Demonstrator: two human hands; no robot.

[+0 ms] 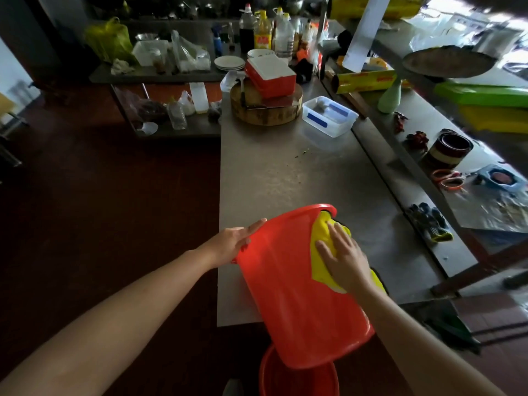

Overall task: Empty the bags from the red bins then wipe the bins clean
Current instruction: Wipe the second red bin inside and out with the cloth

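Note:
A red bin lies tilted on its side across the near edge of the steel table, its mouth pointing away from me. My left hand grips the bin's rim on the left side. My right hand presses a yellow cloth flat against the bin's outer wall near the rim. A second red bin stands on the floor below, partly hidden by the first.
A round wooden block with a red-and-white box sits at the table's far end, beside a clear tub. Bottles and plates crowd the back. Gloves, scissors and foil lie on the right ledge.

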